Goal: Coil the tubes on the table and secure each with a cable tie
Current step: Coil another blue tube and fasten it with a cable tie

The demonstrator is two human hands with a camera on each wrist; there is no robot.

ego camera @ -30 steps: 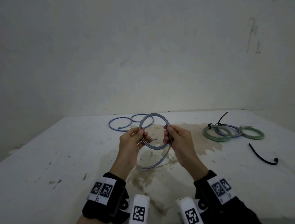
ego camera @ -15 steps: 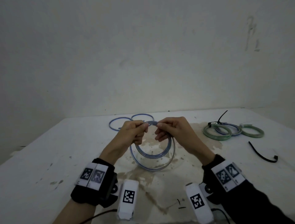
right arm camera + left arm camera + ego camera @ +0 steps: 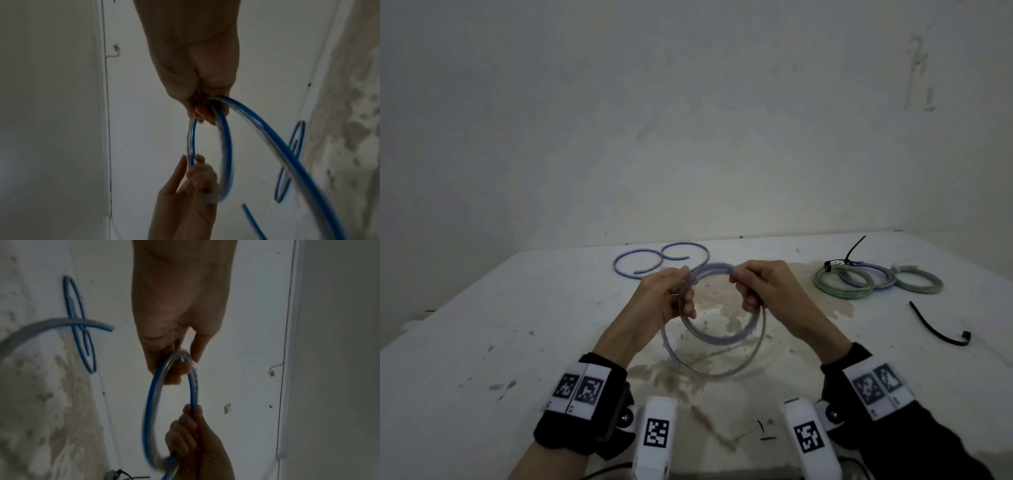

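A clear tube with a blue stripe [image 3: 717, 337] hangs in loops above the middle of the table, held between both hands. My left hand [image 3: 671, 296] pinches its upper left side, fingers curled round the strands [image 3: 180, 363]. My right hand [image 3: 760, 287] grips the upper right side [image 3: 207, 105]. The larger outer loop [image 3: 722, 371] sags toward the table. One free tube end [image 3: 107, 327] sticks out in the left wrist view. A loose black cable tie [image 3: 938, 329] lies on the table at the right.
Another blue-striped tube [image 3: 654, 262] lies uncoiled in two loops at the table's back. Several coiled tubes, green and blue [image 3: 873, 282], lie at the back right, one with a black tie [image 3: 851, 255]. The white table [image 3: 482, 325] has a brown stain [image 3: 835, 305] in the middle.
Both hands went from the coil's sides up to its top and have now spread slightly apart there. The coil swung down to hang below them, its outer loop sagging wider.
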